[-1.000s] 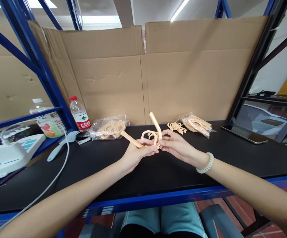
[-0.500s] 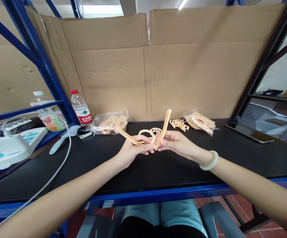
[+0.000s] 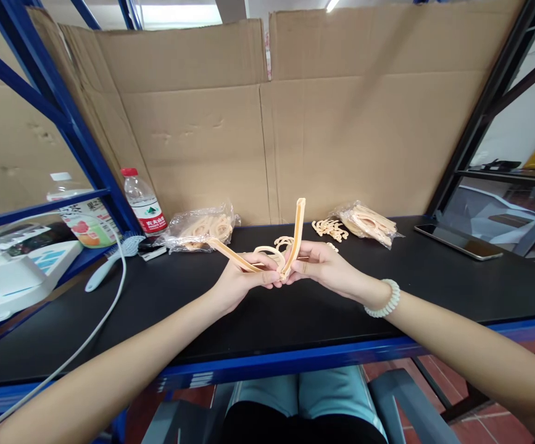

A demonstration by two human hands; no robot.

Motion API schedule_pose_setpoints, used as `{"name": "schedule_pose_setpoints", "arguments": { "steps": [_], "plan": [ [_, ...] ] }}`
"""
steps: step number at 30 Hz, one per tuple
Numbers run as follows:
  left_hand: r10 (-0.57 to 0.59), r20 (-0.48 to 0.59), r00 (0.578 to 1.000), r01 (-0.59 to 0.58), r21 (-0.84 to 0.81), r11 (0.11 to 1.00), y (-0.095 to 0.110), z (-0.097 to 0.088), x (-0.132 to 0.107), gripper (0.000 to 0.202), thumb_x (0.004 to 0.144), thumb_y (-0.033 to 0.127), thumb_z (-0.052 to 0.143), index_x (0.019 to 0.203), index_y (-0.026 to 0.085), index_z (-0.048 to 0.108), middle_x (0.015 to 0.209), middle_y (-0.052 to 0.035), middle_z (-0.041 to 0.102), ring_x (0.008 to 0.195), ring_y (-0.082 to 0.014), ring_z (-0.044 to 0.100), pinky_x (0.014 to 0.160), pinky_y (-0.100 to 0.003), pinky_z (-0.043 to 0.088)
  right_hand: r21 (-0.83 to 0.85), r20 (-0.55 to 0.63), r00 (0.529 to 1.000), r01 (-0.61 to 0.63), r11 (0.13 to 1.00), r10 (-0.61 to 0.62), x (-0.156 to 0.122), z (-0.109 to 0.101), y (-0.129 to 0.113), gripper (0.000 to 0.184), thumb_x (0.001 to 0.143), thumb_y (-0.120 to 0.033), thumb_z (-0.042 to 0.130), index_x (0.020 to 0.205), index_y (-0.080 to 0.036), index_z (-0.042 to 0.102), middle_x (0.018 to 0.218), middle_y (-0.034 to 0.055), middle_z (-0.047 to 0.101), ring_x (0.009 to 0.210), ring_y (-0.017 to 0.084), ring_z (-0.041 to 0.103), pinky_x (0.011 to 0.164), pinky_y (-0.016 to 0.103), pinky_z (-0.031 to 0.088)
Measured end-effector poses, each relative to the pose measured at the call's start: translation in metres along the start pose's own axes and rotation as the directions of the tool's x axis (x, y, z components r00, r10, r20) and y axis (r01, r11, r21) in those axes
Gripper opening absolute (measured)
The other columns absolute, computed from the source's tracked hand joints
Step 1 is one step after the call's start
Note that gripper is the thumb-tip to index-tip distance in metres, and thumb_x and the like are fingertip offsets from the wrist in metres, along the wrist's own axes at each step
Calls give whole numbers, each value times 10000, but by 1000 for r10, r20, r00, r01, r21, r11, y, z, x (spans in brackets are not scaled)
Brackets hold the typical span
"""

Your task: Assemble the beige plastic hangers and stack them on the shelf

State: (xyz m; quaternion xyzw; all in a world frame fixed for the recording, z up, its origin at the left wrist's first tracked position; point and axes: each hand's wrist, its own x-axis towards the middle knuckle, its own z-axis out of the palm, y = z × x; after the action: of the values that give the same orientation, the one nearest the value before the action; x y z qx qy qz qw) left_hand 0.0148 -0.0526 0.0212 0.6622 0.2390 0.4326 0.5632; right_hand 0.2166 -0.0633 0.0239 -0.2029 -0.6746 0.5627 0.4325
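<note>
My left hand (image 3: 242,282) pinches a pale, grooved wooden strip (image 3: 231,251) that slants up to the left. In my right hand (image 3: 323,266) is a second grooved wooden strip (image 3: 298,227), standing nearly upright. The two strips meet in a V between my fingertips; whether they are joined there I cannot tell. A pale ring-shaped piece (image 3: 271,252) shows just behind the fingers, partly hidden by them. Further rings (image 3: 284,241) lie behind my hands on the black tabletop (image 3: 304,327).
Small loose wooden pieces (image 3: 330,229) lie beside a plastic bag of strips (image 3: 368,223). A bag of round pieces (image 3: 205,231), a red-capped bottle (image 3: 144,203) and a hairbrush (image 3: 112,262) are at left. A white cable (image 3: 110,308) crosses the left side. A phone (image 3: 456,240) lies right.
The right-hand strip has swung more upright, its top moving left. Both hands stay together, holding the strips. The whole view has shifted slightly.
</note>
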Motion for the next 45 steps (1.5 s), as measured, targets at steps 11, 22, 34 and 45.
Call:
{"name": "schedule_pose_setpoints", "arguments": {
  "steps": [11,22,34,45],
  "plan": [
    [26,63,998,-21,-75,997,0,-3,1,119,665,197,804,702,122,720,710,-47,681,618,-146,645,575,-244,495,63,38,998,-53,997,50,-2,4,-2,283,844,-358,699,987,-135,599,975,100,690,891,219,696,832,401,582],
    [-11,82,997,16,-62,998,1,-4,2,142,646,214,817,701,127,719,706,-53,695,632,-169,652,602,-284,502,16,48,998,-35,999,34,-2,2,1,307,835,-391,704,991,-142,613,946,92,699,876,216,705,798,381,596],
    [-26,58,998,27,-17,999,0,-5,2,144,621,210,826,685,136,720,711,-45,696,620,-174,656,591,-289,499,-35,13,1000,-17,999,17,-3,2,1,312,837,-383,697,1022,-147,613,897,85,700,855,230,712,811,412,595],
    [-52,45,998,50,32,998,-1,-4,2,155,616,225,822,683,127,721,672,-54,698,597,-167,652,552,-257,464,-48,53,998,-37,998,39,-4,1,-3,324,826,-411,703,990,-141,629,913,87,696,875,237,708,858,443,575]
  ]
}}
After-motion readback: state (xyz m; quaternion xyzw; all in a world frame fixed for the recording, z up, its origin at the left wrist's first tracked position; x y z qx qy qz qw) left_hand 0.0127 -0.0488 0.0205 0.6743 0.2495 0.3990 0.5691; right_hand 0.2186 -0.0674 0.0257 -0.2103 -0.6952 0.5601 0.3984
